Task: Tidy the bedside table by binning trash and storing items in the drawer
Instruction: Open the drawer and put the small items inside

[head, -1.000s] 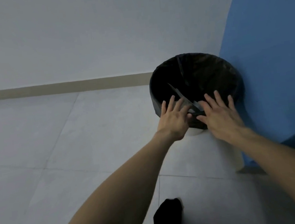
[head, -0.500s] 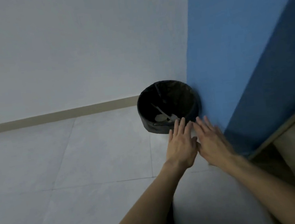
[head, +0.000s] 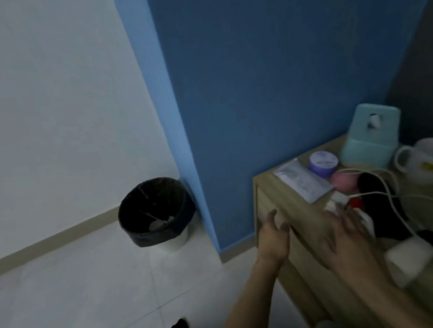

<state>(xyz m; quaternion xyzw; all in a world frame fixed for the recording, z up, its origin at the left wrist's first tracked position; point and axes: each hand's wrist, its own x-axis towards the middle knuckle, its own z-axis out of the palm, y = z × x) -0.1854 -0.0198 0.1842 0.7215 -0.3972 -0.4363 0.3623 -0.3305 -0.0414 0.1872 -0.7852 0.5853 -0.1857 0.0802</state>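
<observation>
now hands away from bin at 9 o'clock, trash inside. left hand, right hand empty, fingers slack, at bedside table, 3 o'clock. packet waits on top: next pick due.

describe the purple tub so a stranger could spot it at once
Find the wooden bedside table against the dark blue wall. Near its back edge, the purple tub sits between a flat white packet and a mint-green box. It is the only round, purple-lidded thing there.
</observation>
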